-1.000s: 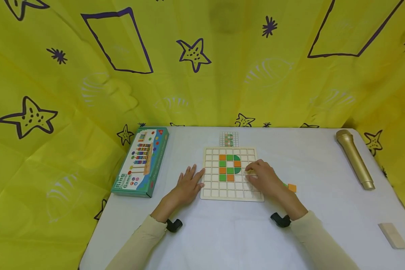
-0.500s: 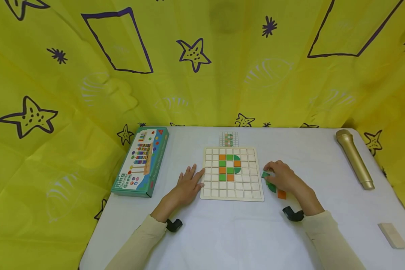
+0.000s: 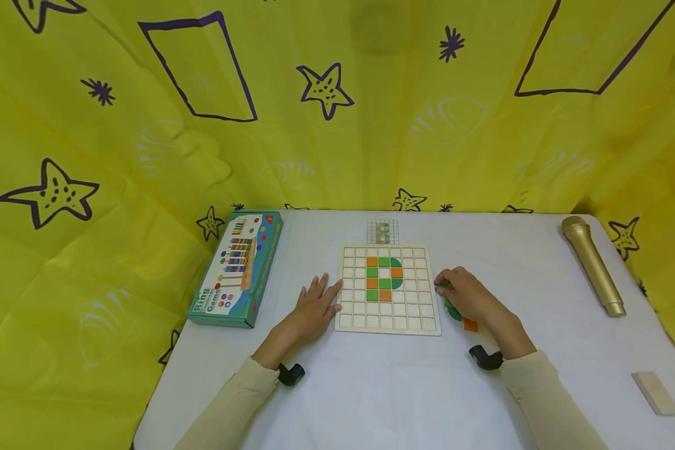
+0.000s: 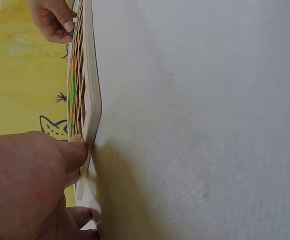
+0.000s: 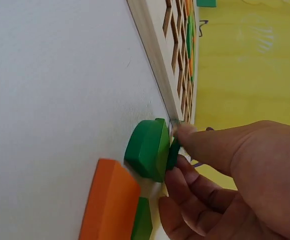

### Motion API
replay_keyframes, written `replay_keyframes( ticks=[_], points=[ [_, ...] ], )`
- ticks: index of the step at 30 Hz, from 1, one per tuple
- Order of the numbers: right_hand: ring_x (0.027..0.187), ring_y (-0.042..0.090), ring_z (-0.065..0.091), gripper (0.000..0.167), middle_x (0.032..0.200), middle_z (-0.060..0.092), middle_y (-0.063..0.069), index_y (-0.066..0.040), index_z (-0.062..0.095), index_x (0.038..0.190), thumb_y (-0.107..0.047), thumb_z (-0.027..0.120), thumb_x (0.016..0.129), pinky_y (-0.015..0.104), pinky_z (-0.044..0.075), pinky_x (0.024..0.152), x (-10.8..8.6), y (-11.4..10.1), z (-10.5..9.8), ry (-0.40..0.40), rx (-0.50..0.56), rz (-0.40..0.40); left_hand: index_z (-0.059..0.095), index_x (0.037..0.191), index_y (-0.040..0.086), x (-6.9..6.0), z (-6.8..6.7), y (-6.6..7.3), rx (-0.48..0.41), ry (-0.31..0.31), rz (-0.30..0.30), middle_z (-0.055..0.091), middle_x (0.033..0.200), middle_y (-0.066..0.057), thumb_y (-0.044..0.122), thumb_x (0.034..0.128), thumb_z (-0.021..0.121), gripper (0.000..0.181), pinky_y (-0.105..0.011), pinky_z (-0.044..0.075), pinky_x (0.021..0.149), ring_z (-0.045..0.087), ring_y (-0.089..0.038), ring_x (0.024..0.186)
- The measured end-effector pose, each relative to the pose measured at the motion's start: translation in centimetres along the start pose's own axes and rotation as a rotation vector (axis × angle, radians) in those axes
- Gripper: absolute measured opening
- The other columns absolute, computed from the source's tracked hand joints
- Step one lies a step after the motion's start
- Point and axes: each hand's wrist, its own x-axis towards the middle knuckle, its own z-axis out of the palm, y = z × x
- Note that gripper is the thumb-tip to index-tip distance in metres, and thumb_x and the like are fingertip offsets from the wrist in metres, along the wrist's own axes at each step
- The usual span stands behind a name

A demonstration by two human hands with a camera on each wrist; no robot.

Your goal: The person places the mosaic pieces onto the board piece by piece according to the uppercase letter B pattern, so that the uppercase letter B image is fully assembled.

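On white worktop (image 3: 382, 387), grid board (image 3: 355, 322) lies central, orange and green tiles (image 3: 385, 284) seated in part of it. I note left hand (image 3: 315, 307) spread, touching board's left edge. Right hand (image 3: 468, 297) pinches dark green piece (image 5: 174, 152) beside right edge, not yet placed. Loose orange block (image 5: 110, 200), curved green piece (image 5: 145, 150) near. Pattern card (image 3: 382, 231) behind too small to read surely; I judge work over half done.

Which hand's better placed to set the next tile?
Probably the right hand: it pinches a green piece beside the grid board. The left hand touches the board's opposite edge, holding no piece.
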Motion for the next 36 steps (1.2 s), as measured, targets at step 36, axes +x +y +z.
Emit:
replay_keyframes(
  ticks=[36],
  points=[
    [0.118, 0.043, 0.061, 0.031, 0.125, 0.058, 0.028, 0.008, 0.059, 0.132, -0.008, 0.064, 0.105, 0.060, 0.049, 0.105, 0.0, 0.0, 0.0, 0.025, 0.011, 0.044, 0.029, 0.169, 0.018, -0.1, -0.1, 0.1, -0.001, -0.003, -0.015, 0.011, 0.176, -0.021, 0.036, 0.1148, 0.043, 0.059, -0.065, 0.008, 0.129, 0.005, -0.042, 0.163]
  ],
)
